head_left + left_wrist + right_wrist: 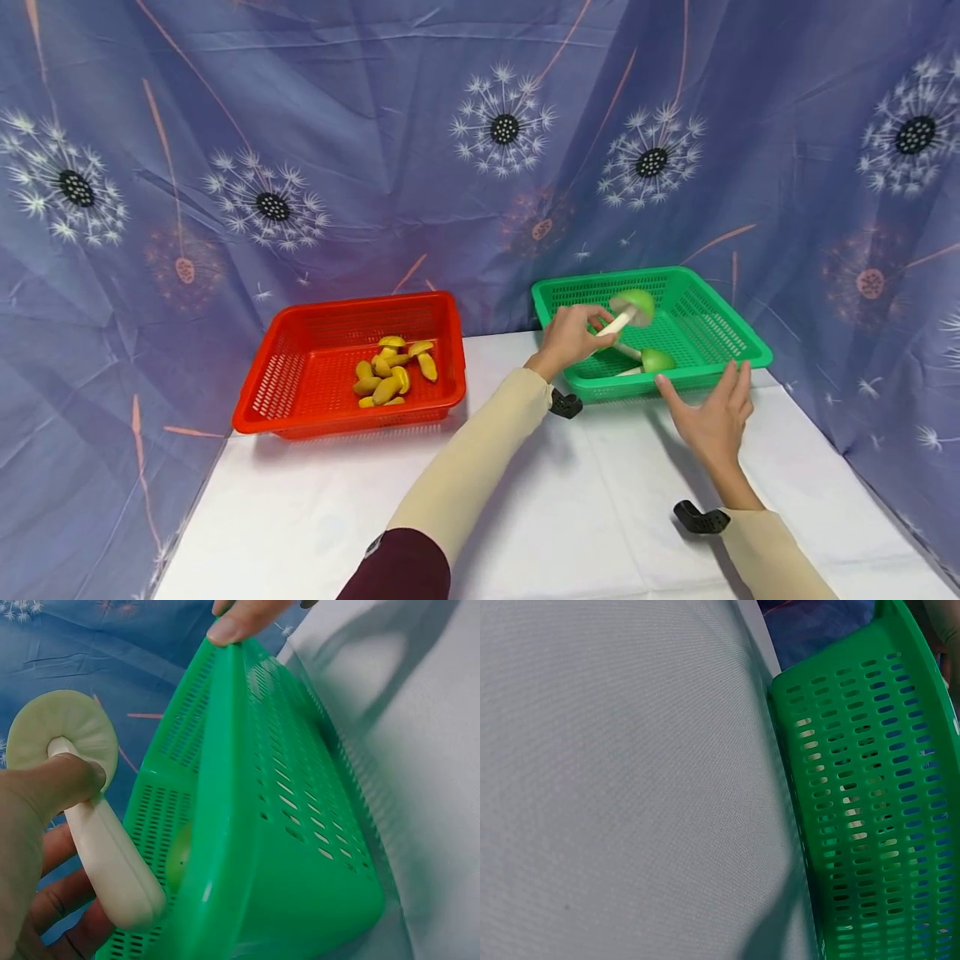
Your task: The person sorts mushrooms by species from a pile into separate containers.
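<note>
My left hand point(573, 337) pinches a green-capped toy mushroom point(639, 307) by its thick white stem, over the left part of the green basket point(720, 373). The left wrist view shows the thumb across the stem close under the pale cap point(64, 720), with the fingers behind. Below it in the basket lies another green-capped mushroom point(658, 360), and a further white stem shows beside it. My right hand point(716, 421) touches the basket's front rim near the right corner, thumb and fingers spread and fairly straight.
To the left, a red basket point(255, 412) stands on the white tabletop point(315, 517), with several small yellow-brown toy mushrooms point(390, 387) inside. A blue dandelion-print cloth point(375, 183) hangs behind and along both sides of the table.
</note>
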A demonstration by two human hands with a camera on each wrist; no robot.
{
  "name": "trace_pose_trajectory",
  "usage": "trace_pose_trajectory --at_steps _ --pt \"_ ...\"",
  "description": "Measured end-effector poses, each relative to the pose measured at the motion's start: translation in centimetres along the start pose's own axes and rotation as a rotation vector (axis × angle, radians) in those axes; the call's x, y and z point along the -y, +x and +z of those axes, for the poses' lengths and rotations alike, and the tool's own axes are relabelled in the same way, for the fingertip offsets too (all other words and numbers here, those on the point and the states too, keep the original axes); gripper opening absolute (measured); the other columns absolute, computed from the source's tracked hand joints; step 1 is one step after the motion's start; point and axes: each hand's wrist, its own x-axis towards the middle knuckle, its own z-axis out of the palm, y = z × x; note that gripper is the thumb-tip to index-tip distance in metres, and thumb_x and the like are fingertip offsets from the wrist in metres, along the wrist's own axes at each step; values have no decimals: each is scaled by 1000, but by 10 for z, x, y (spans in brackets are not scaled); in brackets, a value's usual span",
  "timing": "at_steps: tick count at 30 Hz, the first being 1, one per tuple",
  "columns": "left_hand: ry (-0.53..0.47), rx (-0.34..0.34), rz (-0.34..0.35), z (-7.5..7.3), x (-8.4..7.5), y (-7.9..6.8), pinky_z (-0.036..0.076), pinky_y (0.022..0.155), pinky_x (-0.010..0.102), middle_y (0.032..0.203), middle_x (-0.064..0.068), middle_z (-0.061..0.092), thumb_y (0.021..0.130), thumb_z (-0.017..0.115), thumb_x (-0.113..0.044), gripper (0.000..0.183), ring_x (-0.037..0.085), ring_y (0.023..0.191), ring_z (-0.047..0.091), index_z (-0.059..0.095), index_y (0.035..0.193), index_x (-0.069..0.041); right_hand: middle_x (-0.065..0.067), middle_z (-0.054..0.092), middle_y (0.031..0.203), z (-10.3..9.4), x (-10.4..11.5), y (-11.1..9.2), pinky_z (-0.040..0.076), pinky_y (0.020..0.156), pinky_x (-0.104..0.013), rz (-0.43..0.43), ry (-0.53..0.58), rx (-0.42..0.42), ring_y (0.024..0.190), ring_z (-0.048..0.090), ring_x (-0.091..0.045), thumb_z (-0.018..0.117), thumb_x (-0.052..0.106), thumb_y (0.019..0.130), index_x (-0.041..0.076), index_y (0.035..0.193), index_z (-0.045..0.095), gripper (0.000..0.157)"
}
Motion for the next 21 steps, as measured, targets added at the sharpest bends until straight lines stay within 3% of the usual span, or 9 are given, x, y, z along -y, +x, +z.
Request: trace_pose_trajectory --at_steps 12,15,18,21 --pt "-21 15 -2 1 11 0 38 43 21 91 -11 73 92 80 -32 19 6 57 55 77 110 -26 -2 -15 171 0 2 1 17 114 -75 4 -4 -1 153 -3 -46 70 60 90 9 165 -3 116" --pt "-18 6 9 1 12 -1 39 43 21 103 -10 73 93 79 -34 21 8 59 57 77 112 -27 -2 -15 171 0 2 1 18 112 -76 3 -3 -2 153 -2 -47 70 61 90 9 165 -3 116" --pt "-36 -6 28 3 13 -1 47 54 19 127 -7 68 92 78 -41 36 11 77 66 73 125 -27 -2 -15 171 0 2 1 17 112 -76 3 0 -4 153 -1 -48 70 60 89 9 165 -2 117" --pt "-57 -27 54 5 14 -2 54 76 22 147 -4 55 88 79 -49 60 17 106 67 62 142 -28 -2 -15 171 0 1 0 18 112 -76 7 1 -4 152 0 -49 70 61 89 9 165 -2 117"
